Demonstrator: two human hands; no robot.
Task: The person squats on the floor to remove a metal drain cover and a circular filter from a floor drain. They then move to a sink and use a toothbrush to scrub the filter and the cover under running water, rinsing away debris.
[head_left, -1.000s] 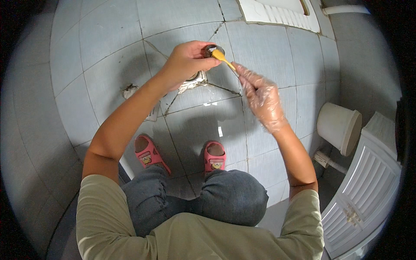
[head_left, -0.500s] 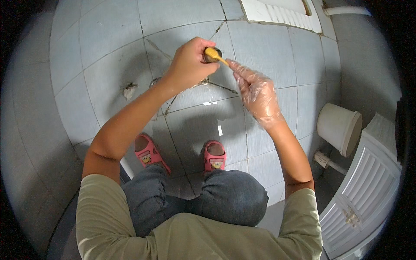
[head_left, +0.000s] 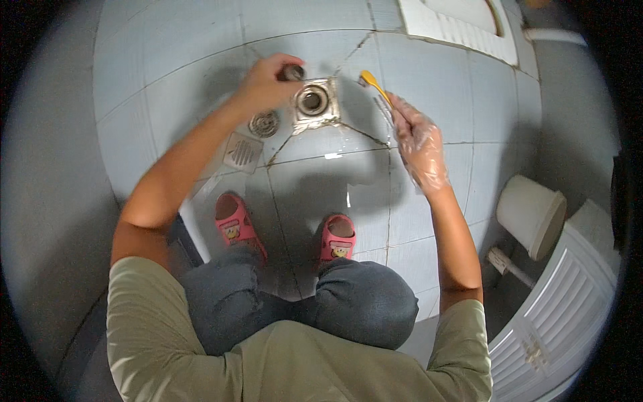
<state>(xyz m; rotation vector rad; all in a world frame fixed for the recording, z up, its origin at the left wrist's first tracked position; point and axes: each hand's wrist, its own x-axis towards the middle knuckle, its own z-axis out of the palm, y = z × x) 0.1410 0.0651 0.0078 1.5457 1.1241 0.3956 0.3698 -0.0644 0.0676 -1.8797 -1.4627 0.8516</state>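
Note:
My bare left hand point(head_left: 264, 86) is closed round a dark, short cylindrical drain insert point(head_left: 293, 72), just off the upper left corner of the floor drain point(head_left: 333, 90). The drain has a square metal frame with a round hole in its middle. In a clear plastic glove, my right hand point(head_left: 418, 137) grips a yellow toothbrush point(head_left: 372, 80), its head pointing up and left, apart from the insert. Below my left wrist lies a round metal strainer point(head_left: 264, 124). Beside that rests a square slotted drain cover point(head_left: 243, 152).
Grey-blue floor tiles point(head_left: 335, 181) are wet near the drain. A white squat toilet point(head_left: 462, 30) lies at the far right. On the right stand a white bucket point(head_left: 530, 216) and a white louvred cabinet point(head_left: 559, 305). My feet wear pink slippers point(head_left: 337, 236).
My hands have drawn apart: the left moved left with the drain insert, the right moved right with the toothbrush, off the insert. The drain, strainer and cover now show between and below them.

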